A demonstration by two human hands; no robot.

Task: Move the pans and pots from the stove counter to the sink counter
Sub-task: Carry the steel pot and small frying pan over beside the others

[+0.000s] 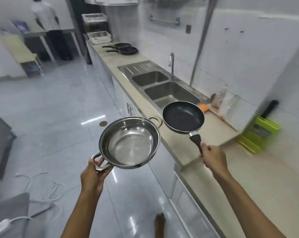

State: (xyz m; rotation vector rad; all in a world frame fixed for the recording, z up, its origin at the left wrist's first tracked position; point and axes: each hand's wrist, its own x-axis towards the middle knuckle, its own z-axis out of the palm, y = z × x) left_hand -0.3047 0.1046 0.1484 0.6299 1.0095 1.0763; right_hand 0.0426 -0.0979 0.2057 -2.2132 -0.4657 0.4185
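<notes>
My left hand grips the near loop handle of a shiny steel pot, held in the air over the floor, left of the counter edge. My right hand holds the black handle of a small black frying pan, raised above the beige counter just short of the double steel sink. Both are empty. Two more black frying pans lie on the counter beyond the sink, handles pointing left.
A tap rises behind the sink. A green knife block, a wooden-handled tool with an orange part and a bottle sit at the right by the wall. White cables lie on the glossy floor. A person stands far off.
</notes>
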